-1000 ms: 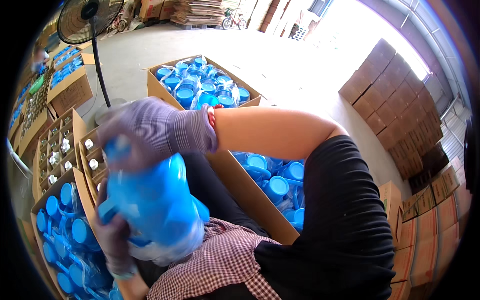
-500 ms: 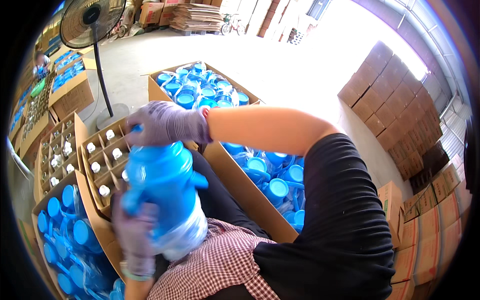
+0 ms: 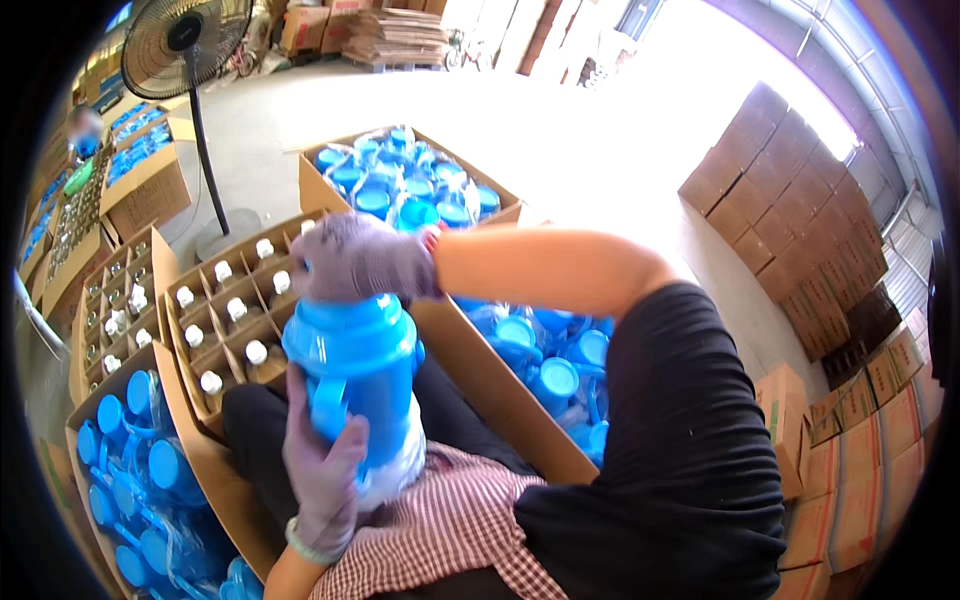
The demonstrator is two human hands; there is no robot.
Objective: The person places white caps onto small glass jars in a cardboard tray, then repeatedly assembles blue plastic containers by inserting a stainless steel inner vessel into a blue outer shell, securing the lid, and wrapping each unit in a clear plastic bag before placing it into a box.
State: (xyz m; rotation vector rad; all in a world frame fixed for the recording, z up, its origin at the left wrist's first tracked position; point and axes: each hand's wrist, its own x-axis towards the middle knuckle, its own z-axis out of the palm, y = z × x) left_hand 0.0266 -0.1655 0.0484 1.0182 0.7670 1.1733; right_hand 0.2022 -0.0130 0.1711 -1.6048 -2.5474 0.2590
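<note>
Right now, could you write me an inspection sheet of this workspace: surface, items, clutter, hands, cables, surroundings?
Surface: no worktop seen; the blue jug is held over the lap, its lower end against the checked apron.
Items: divided carton with white-topped bottles; more blue jugs in cartons on both sides.
Clutter: clear plastic film around the jug's lower end.
Grip: left hand grasps the jug's side near its handle; right hand curls over its top, fingertips hidden.
Cables: nothing seen near the hands.
Surroundings: standing fan, stacked cartons, flattened cardboard, another person far left.
</note>
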